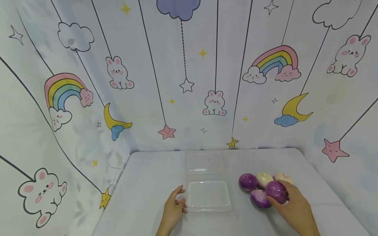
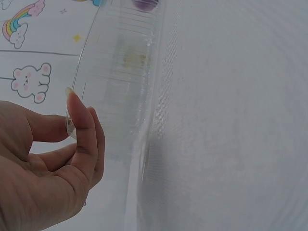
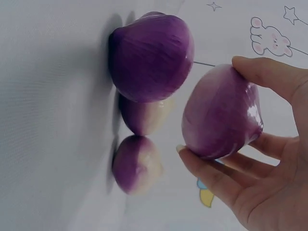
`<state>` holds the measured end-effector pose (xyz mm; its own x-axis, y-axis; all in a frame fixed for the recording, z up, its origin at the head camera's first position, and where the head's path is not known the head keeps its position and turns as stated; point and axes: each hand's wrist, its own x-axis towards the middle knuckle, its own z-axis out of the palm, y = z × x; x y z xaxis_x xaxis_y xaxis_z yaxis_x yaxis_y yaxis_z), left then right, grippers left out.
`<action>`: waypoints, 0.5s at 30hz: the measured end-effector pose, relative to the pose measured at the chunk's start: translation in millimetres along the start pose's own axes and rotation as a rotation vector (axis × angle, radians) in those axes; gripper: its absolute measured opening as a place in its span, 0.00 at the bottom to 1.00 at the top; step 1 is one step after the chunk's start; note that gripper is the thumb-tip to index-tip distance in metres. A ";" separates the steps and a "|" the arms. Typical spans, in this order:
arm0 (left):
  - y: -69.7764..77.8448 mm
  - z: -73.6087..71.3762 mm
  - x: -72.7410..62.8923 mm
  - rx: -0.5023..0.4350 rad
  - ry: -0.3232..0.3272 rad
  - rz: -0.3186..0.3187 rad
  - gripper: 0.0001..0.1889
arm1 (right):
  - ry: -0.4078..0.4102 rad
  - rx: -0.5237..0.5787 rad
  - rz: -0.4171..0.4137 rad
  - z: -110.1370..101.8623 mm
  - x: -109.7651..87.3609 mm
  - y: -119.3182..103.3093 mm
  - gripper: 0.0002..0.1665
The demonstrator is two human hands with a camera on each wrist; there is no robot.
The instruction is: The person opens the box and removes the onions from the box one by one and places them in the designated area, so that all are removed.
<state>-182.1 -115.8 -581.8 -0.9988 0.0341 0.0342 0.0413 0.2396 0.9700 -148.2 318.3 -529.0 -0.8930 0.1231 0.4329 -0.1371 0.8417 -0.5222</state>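
My right hand (image 1: 295,205) grips a purple onion (image 3: 219,115) between thumb and fingers, lifted above the others. Several more onions rest on the table below it: a dark purple onion (image 1: 248,182), a purple-and-white onion (image 1: 261,199) and paler ones such as the whitish onion (image 1: 264,180) behind. To the left lies a clear plastic container (image 1: 209,209) with its lid (image 1: 205,163) folded back toward the wall. At the container's left side, my left hand (image 1: 173,208) pinches the rim between thumb and curled fingers, as the left wrist view shows.
A white table (image 1: 144,183) carries everything. Behind it and along both sides hangs a white cloth backdrop (image 1: 189,108) printed with rabbits, rainbows, moons and stars. The onions stand right of the container, a small gap between them.
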 end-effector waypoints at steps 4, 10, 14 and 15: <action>-0.2 -0.5 0.1 0.000 -0.002 0.004 0.30 | -0.005 0.013 -0.021 0.9 3.0 -4.3 0.51; -0.3 -0.2 1.2 0.007 0.003 0.010 0.30 | -0.006 0.045 -0.028 0.0 8.8 -9.7 0.51; -1.5 -0.9 0.8 0.008 -0.001 0.012 0.30 | -0.004 0.057 -0.044 3.5 11.4 -12.4 0.51; -1.8 -1.2 0.7 0.005 -0.003 0.013 0.30 | -0.011 0.059 -0.042 4.8 12.0 -13.1 0.51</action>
<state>-182.9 -117.3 -583.2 -0.9982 0.0399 0.0457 0.0541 0.2440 0.9683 -159.2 306.2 -520.5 -0.8906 0.0824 0.4472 -0.1993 0.8132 -0.5468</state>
